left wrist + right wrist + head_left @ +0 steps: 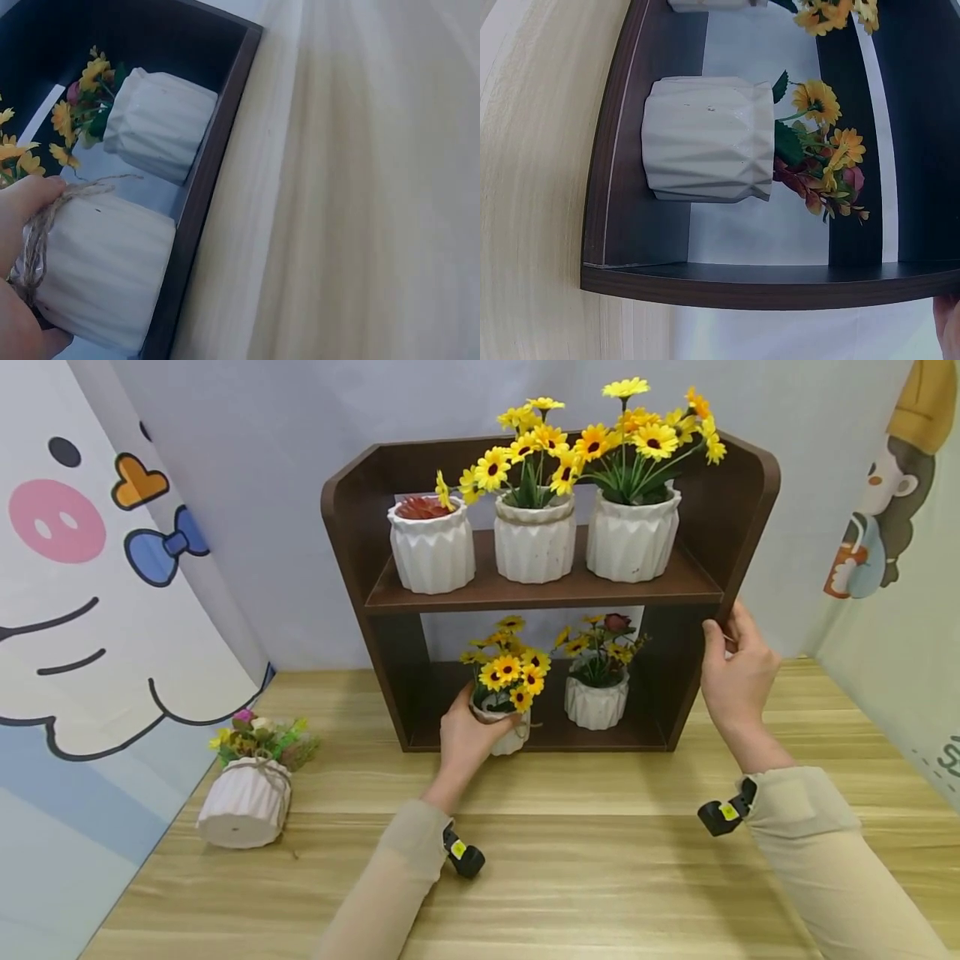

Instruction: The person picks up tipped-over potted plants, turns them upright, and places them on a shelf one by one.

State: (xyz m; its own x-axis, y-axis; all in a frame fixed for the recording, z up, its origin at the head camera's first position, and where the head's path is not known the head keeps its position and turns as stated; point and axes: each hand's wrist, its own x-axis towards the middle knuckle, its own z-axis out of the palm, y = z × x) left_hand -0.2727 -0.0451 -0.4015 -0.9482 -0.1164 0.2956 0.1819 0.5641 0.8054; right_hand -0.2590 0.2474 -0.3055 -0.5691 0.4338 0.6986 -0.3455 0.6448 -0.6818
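Observation:
My left hand grips the rim of a white flower pot with yellow flowers and twine tied around it. This pot stands at the front of the lower shelf of a dark brown two-tier rack. To its right on that shelf is another white pot with yellow flowers and a dark red rose. At the rack's right side panel, my right hand holds the outer edge, thumb in front; its other fingers are partly hidden behind the panel.
The upper shelf bears three white pots: one with a red succulent, two with yellow flowers. On the wooden table, a white pot with mixed flowers lies tilted at the left. Printed cloth walls stand behind and beside.

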